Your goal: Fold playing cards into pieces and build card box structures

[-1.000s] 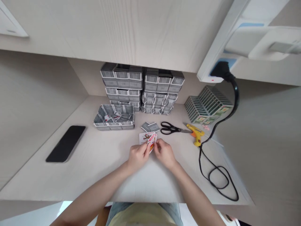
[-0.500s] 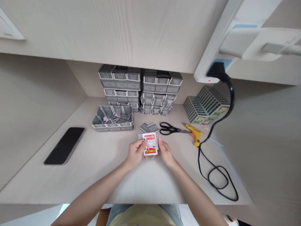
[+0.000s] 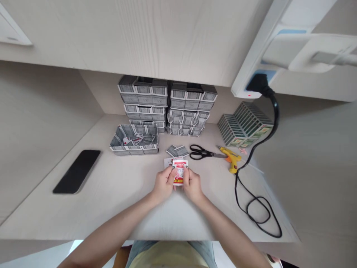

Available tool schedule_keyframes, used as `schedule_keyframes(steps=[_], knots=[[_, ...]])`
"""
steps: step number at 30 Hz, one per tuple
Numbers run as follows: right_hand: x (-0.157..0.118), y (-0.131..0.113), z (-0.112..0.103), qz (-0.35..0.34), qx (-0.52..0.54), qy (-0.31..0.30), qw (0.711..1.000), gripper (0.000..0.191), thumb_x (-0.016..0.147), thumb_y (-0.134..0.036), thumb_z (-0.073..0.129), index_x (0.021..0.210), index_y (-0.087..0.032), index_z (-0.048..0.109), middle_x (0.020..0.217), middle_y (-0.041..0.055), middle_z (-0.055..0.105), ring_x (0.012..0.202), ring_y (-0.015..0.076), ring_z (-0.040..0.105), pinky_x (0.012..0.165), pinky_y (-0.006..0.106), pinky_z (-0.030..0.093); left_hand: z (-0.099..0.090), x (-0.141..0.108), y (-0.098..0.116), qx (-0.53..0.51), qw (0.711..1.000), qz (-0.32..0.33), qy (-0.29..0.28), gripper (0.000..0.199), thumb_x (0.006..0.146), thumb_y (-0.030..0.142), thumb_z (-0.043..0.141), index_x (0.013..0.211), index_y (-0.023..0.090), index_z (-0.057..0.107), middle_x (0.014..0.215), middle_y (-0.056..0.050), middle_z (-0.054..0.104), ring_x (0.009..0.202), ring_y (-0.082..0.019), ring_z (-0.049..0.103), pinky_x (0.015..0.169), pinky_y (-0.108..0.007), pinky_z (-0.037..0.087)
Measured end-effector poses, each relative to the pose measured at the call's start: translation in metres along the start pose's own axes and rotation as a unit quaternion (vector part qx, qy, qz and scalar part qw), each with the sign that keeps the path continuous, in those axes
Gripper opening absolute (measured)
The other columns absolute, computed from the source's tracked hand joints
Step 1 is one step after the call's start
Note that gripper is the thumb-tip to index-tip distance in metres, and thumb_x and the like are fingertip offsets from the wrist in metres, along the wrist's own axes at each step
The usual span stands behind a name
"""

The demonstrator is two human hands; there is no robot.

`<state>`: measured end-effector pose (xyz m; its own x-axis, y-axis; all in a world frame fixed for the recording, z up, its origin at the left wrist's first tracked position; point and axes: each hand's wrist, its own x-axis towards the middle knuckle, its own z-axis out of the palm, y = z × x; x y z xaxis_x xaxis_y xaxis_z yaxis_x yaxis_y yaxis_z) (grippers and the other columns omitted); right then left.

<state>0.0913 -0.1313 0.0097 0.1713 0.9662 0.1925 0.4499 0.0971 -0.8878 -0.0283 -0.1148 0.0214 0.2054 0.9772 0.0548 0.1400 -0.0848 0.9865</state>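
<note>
A red and white joker card (image 3: 179, 178) is held upright in front of me. My left hand (image 3: 164, 182) grips its left side, thumb on the face. On its right side, my right hand (image 3: 192, 184) holds it the same way. Part of another card (image 3: 168, 162) shows on the desk just behind it. Farther back lie a few grey-backed cards (image 3: 181, 151). An open box made of grey cards (image 3: 135, 150), with small card pieces inside, stands at the back left.
Black scissors (image 3: 199, 152) and a yellow glue gun (image 3: 232, 158) lie right of the cards. A black cable (image 3: 258, 199) loops on the right. A phone (image 3: 76, 172) lies left. Stacked card boxes (image 3: 145, 97) and green-striped blocks (image 3: 245, 124) stand behind; a shelf (image 3: 178, 41) hangs over the desk.
My right hand has closed on the card's right side, its thumb now on the face. The card has shifted slightly right and down, uncovering more of the card behind it.
</note>
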Motion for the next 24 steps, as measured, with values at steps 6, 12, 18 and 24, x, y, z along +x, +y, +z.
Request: schedule_keyframes(steps=[6, 12, 18, 24], knots=[[-0.001, -0.008, -0.002, 0.0, 0.064, 0.017, 0.998, 0.024, 0.086, -0.037, 0.035, 0.091, -0.018, 0.05, 0.062, 0.0006, 0.058, 0.048, 0.0118, 0.054, 0.045, 0.022, 0.042, 0.004, 0.0, 0.0, -0.069, 0.998, -0.013, 0.005, 0.036, 0.082, 0.04, 0.042, 0.111, 0.019, 0.045, 0.06, 0.003, 0.057, 0.043, -0.009, 0.05, 0.04, -0.019, 0.042], [-0.001, -0.008, 0.0, 0.059, 0.188, -0.037, 0.98, 0.031, 0.086, -0.042, 0.035, 0.107, -0.02, 0.04, 0.051, -0.0052, 0.052, 0.035, 0.0112, 0.048, 0.033, 0.021, 0.039, 0.006, 0.001, -0.003, -0.073, 0.996, -0.036, 0.048, 0.032, 0.082, 0.041, 0.042, 0.101, 0.017, 0.05, 0.067, 0.0, 0.059, 0.052, -0.01, 0.053, 0.046, -0.019, 0.044], [0.004, -0.011, -0.01, 0.031, 0.16, -0.028, 0.986, 0.024, 0.084, -0.04, 0.04, 0.093, -0.02, 0.049, 0.069, 0.0003, 0.061, 0.057, 0.0132, 0.056, 0.053, 0.025, 0.046, 0.001, 0.008, 0.004, -0.126, 0.99, -0.034, 0.048, 0.024, 0.076, 0.037, 0.052, 0.082, 0.015, 0.056, 0.071, 0.0, 0.06, 0.06, -0.011, 0.055, 0.057, -0.021, 0.046], [0.008, -0.013, -0.009, 0.039, 0.242, -0.024, 0.969, 0.026, 0.081, -0.041, 0.046, 0.094, -0.019, 0.053, 0.08, 0.0029, 0.061, 0.07, 0.0157, 0.056, 0.064, 0.028, 0.046, 0.002, 0.006, 0.004, -0.15, 0.986, -0.032, 0.061, 0.03, 0.077, 0.037, 0.05, 0.099, 0.016, 0.054, 0.08, -0.002, 0.063, 0.067, -0.013, 0.058, 0.061, -0.023, 0.047]])
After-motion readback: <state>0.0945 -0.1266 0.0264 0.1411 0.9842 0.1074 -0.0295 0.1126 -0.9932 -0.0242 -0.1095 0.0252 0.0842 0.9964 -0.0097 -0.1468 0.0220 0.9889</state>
